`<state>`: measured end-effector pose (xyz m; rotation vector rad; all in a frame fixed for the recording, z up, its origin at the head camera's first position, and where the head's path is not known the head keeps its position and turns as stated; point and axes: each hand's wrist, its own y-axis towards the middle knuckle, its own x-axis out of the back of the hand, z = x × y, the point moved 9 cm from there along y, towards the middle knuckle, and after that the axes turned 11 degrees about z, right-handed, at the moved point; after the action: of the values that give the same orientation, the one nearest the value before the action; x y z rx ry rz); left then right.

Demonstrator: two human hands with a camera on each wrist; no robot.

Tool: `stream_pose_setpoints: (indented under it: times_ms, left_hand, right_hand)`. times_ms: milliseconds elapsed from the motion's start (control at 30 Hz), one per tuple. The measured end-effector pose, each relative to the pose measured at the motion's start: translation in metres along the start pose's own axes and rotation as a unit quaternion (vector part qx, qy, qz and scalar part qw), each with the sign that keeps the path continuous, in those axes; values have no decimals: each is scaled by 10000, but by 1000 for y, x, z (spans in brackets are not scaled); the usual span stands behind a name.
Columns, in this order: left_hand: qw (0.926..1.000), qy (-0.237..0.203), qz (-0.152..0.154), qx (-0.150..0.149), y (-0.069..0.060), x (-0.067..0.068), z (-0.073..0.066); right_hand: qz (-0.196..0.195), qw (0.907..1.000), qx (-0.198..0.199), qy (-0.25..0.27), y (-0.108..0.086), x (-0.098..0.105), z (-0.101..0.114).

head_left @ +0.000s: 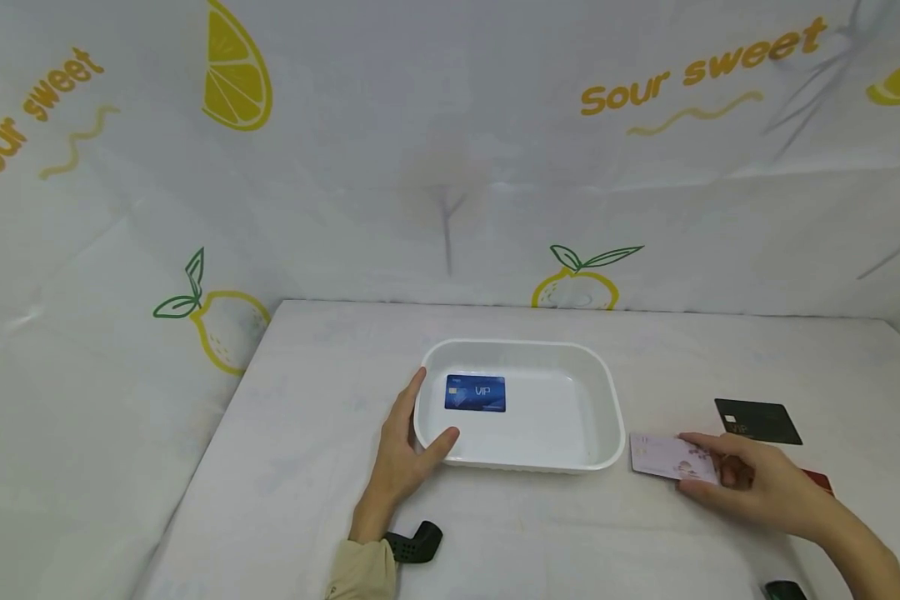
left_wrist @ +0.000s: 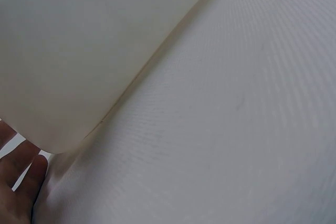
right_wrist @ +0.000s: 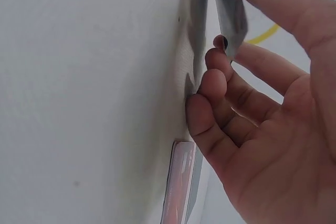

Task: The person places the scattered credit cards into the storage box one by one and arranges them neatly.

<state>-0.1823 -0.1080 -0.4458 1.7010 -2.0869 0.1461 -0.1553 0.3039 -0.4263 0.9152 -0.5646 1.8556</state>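
My left hand holds the left front corner of a white tray, thumb over the rim and fingers along the outer side. In the left wrist view, only some fingers show beside the tray's corner. A blue VIP card lies inside the tray, towards its left. To the right of the tray, my right hand pinches a pale pink patterned card between thumb and forefinger; the other fingers are curled. The right wrist view shows this card edge-on, tilted against the table.
Behind my right hand lies a black VIP card. A red card is mostly hidden by that hand. A white cloth covers the table; a lemon-printed sheet hangs behind it. Black wrist devices sit by both wrists.
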Motion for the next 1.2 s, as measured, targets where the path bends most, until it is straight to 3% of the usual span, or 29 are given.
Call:
stream_pose_setpoints:
  times_ms: [500, 933, 1200]
  left_hand:
    - [9999, 119, -51, -66, 0, 1, -3]
    - [9997, 203, -60, -97, 0, 1, 1]
    - [9998, 144, -50, -129, 0, 1, -1]
  right_hand:
    - [-91, 9995, -275, -127, -2, 12, 4]
    - [-349, 9985, 383, 153, -2, 24, 24]
    - [-406, 9987, 298, 58, 4, 28, 33]
